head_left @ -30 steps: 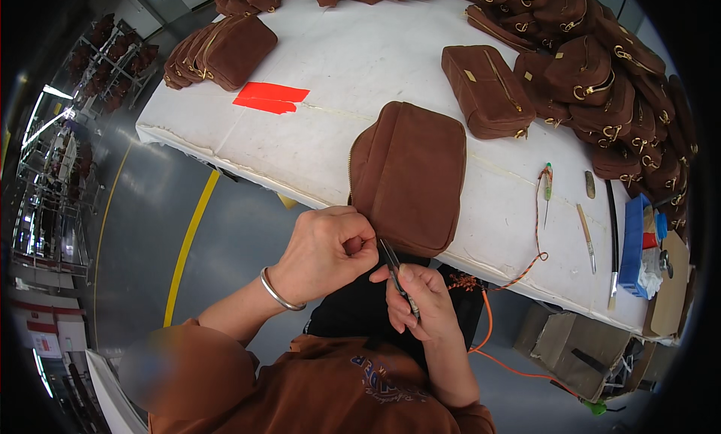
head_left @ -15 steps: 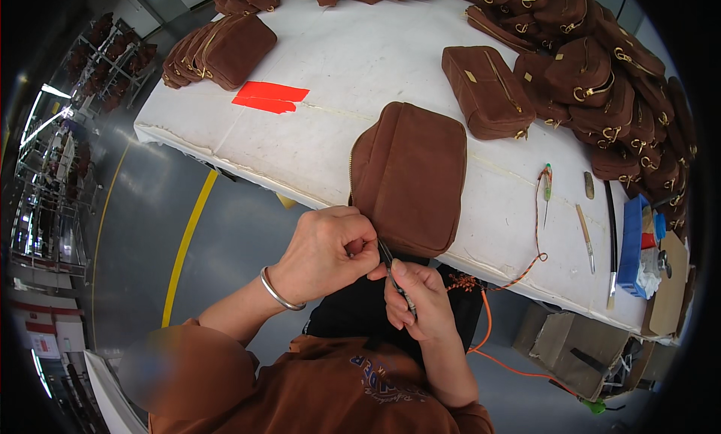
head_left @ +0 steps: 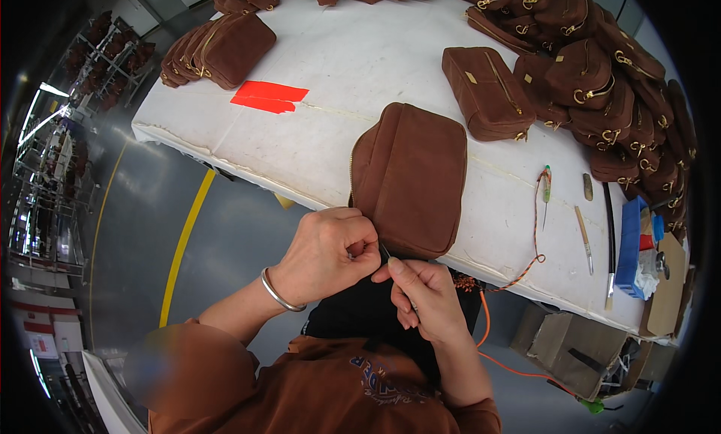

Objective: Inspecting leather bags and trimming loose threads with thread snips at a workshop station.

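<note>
Your left hand [head_left: 327, 254] stays fisted at the brown pouch's [head_left: 409, 179] near edge on the table [head_left: 338, 81] — unmoved. Your right hand [head_left: 420, 295] has pinched shut on a thin dark tool [head_left: 385, 252], now nearly hidden.

Both hands [head_left: 330, 254] [head_left: 424, 299] crowding near edge of pouch [head_left: 411, 180], blocking approach from front. White table [head_left: 360, 66] lying open left of pouch up to red tape [head_left: 269, 97]. Pouch stacks [head_left: 601, 81] walling off right and far side. Tools [head_left: 582, 227] and blue bin [head_left: 629, 246] narrowing right edge.
</note>
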{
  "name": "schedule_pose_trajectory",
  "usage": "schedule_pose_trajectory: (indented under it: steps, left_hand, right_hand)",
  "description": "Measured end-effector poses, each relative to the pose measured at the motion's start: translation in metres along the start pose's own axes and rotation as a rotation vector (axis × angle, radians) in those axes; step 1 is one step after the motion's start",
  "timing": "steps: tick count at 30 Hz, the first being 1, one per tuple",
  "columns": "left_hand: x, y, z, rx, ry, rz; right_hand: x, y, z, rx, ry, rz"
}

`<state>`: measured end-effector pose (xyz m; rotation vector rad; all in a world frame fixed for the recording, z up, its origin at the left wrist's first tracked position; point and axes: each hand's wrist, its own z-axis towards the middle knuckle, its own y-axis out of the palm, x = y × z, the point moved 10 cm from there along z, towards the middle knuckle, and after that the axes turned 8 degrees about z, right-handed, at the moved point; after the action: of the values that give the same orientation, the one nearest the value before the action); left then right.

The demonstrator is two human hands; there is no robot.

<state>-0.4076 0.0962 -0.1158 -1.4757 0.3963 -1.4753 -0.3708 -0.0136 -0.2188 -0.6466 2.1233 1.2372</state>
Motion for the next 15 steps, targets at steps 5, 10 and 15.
schedule_pose_trajectory:
  steps: [5,10,15]
  left_hand:
    - [0.001,0.0,0.0,0.018,0.014,-0.006]
    - [-0.002,0.0,-0.002,0.026,0.009,-0.008]
    - [-0.001,0.002,-0.001,0.032,0.019,0.001]
  right_hand:
    - [-0.002,0.002,-0.002,0.026,0.013,-0.062]
    - [0.009,0.004,-0.002,0.069,-0.004,0.035]
    - [0.007,0.002,-0.002,0.09,-0.046,0.018]
